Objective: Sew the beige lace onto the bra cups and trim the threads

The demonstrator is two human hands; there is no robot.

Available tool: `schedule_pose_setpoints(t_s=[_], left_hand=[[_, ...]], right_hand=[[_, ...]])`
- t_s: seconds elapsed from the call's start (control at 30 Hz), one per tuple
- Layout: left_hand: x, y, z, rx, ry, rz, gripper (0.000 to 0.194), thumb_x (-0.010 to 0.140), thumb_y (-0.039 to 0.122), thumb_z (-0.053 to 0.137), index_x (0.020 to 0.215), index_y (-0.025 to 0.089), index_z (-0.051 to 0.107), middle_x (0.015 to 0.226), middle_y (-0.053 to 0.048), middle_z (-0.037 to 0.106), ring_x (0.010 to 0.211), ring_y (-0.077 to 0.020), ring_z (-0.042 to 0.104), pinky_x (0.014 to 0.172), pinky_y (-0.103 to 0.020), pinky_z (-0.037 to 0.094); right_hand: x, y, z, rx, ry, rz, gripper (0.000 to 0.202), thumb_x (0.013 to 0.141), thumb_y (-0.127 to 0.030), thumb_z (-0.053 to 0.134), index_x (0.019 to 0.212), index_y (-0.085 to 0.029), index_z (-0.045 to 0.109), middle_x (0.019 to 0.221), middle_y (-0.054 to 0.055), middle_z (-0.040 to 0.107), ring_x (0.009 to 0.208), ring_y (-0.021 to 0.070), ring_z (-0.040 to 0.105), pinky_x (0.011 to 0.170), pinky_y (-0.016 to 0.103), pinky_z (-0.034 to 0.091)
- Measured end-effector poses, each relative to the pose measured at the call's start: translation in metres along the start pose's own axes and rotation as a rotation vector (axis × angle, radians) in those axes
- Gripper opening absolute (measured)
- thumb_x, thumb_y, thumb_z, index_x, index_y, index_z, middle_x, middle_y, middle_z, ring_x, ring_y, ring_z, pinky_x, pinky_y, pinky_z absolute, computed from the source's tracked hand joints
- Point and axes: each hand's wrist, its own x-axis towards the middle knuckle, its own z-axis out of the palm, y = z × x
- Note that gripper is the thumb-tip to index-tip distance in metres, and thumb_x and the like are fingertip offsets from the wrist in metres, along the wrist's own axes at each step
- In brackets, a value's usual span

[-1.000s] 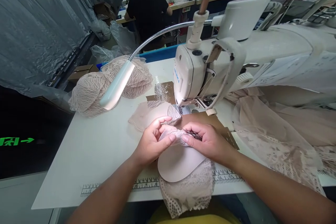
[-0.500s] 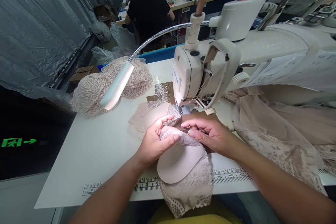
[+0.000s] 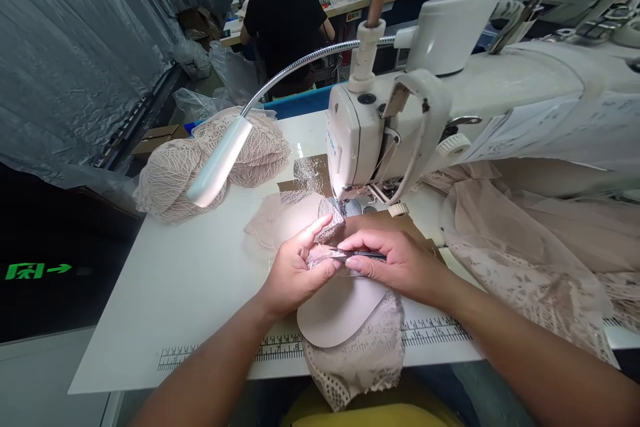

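Observation:
Just in front of the sewing machine's needle area (image 3: 343, 205), my left hand (image 3: 295, 267) pinches a gathered edge of beige lace (image 3: 360, 347) between thumb and fingers. A smooth pale cup-shaped piece (image 3: 340, 313) lies over the lace below my hands. My right hand (image 3: 395, 260) is closed on a slim dark pointed tool (image 3: 367, 254), like small snips or tweezers. Its tip reaches the lace edge beside my left thumb. More sheer beige fabric (image 3: 280, 220) spreads left of the needle. My fingers partly hide the held edge.
The white sewing machine (image 3: 355, 140) stands over the table, with a bendable lamp (image 3: 220, 160) arching left. Stacked lace cups (image 3: 175, 180) lie at the back left, draped lace and tulle (image 3: 525, 247) at right. A ruler strip (image 3: 280, 350) runs along the front edge. A person (image 3: 283, 27) sits beyond.
My right hand has shifted slightly left and turned, bringing the dark tool's tip onto the lace edge by my left thumb. The tool now shows more clearly. My left hand keeps its pinch.

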Motion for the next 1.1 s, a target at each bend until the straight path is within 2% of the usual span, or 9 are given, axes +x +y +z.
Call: schedule_pose_setpoints(t_s=[0.3,0.4,0.47,0.53,0.63,0.73,0.83,1.0,1.1], left_hand=[[0.003,0.003,0.002,-0.006,-0.012,-0.028,0.075,0.079,0.027,0.068,0.143,0.016,0.03,0.074,-0.001,0.063,0.073,-0.0132,0.059,0.074,-0.026,0.049],[0.001,0.005,-0.002,0.157,-0.001,0.051,0.075,0.08,0.031,0.066,0.143,0.016,0.03,0.074,-0.001,0.064,0.067,-0.0132,0.058,0.068,-0.027,0.049],[-0.003,0.009,-0.01,0.387,0.091,0.195,0.069,0.079,0.032,0.067,0.139,0.017,0.038,0.075,-0.001,0.066,0.059,-0.0121,0.055,0.064,-0.026,0.048],[-0.006,0.014,-0.019,0.592,0.285,0.353,0.053,0.08,0.032,0.064,0.129,0.017,0.051,0.074,-0.002,0.068,0.057,-0.0122,0.054,0.064,-0.027,0.048],[0.001,0.022,-0.032,0.774,0.494,0.45,0.031,0.087,0.03,0.053,0.114,0.017,0.061,0.087,-0.006,0.069,0.078,-0.0168,0.062,0.078,-0.029,0.049],[0.018,0.028,-0.041,1.032,0.344,0.369,0.033,0.086,0.03,0.05,0.116,0.017,0.059,0.121,-0.01,0.06,0.112,-0.0242,0.053,0.097,-0.036,0.042],[0.027,0.038,-0.048,1.27,0.201,0.158,0.048,0.081,0.028,0.053,0.127,0.017,0.051,0.13,-0.013,0.053,0.117,-0.0309,0.049,0.097,-0.042,0.039],[0.007,0.065,-0.061,1.355,0.128,-0.257,0.069,0.07,0.038,0.063,0.133,0.019,0.042,0.108,-0.013,0.063,0.092,-0.0315,0.061,0.074,-0.037,0.046],[-0.001,0.066,-0.063,1.345,0.165,-0.134,0.063,0.072,0.048,0.062,0.127,0.02,0.048,0.114,-0.013,0.06,0.102,-0.0322,0.056,0.08,-0.038,0.044]], right_hand=[[0.001,0.007,0.009,0.03,0.063,-0.038,0.022,0.086,-0.035,0.055,0.088,-0.019,0.07,0.084,0.003,0.069,0.079,0.0171,0.063,0.069,0.028,0.049],[0.003,0.01,0.007,0.013,0.141,-0.055,0.024,0.087,-0.037,0.053,0.086,-0.018,0.067,0.082,0.004,0.068,0.077,0.0176,0.062,0.068,0.029,0.049],[0.003,0.013,0.005,-0.011,0.235,-0.061,0.026,0.088,-0.039,0.05,0.092,-0.018,0.065,0.084,0.005,0.068,0.076,0.018,0.062,0.068,0.03,0.049],[0.001,0.016,0.005,-0.101,0.31,-0.108,0.027,0.086,-0.041,0.054,0.1,-0.019,0.062,0.089,0.006,0.068,0.08,0.0193,0.062,0.07,0.031,0.049],[-0.004,0.016,0.011,-0.375,0.229,-0.36,0.031,0.082,-0.034,0.06,0.11,-0.021,0.059,0.101,0.008,0.066,0.083,0.0193,0.06,0.07,0.03,0.047],[-0.007,0.013,0.022,-0.674,-0.066,-0.58,0.029,0.084,-0.014,0.048,0.11,-0.023,0.06,0.103,0.006,0.065,0.074,0.0142,0.058,0.061,0.024,0.041],[-0.007,0.009,0.021,-0.808,-0.25,-0.557,0.02,0.075,-0.006,0.049,0.082,-0.02,0.063,0.09,0.004,0.065,0.068,0.0126,0.055,0.054,0.023,0.034],[-0.014,0.006,-0.01,-0.877,-0.153,-0.251,0.019,0.059,-0.001,0.051,0.063,-0.018,0.056,0.075,0.004,0.063,0.069,0.0181,0.056,0.056,0.025,0.032],[-0.022,0.007,-0.022,-0.863,-0.135,-0.119,0.02,0.058,0.0,0.048,0.061,-0.019,0.054,0.071,0.003,0.061,0.065,0.0181,0.055,0.053,0.025,0.03]])
